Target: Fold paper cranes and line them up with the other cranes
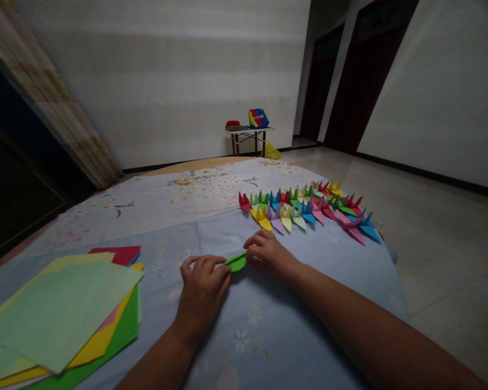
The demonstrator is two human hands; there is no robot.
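Observation:
A small piece of folded green paper (236, 262) lies between my two hands, just above or on the blue cloth. My left hand (205, 279) pinches its left end, with thumb and fingers curled over it. At the opposite end, my right hand (266, 253) closes its fingers on the paper, hiding that tip. Beyond my right hand stand rows of folded paper cranes (285, 216) in red, yellow, green, blue, pink and purple.
Loose coloured paper sheets (77, 303) are piled at the left, pale green on top. A flowered tablecloth (244, 346) covers the table, whose curved right edge borders the tiled floor (443, 244). Against the far wall, a small table (250, 131) holds a colourful box (258, 118).

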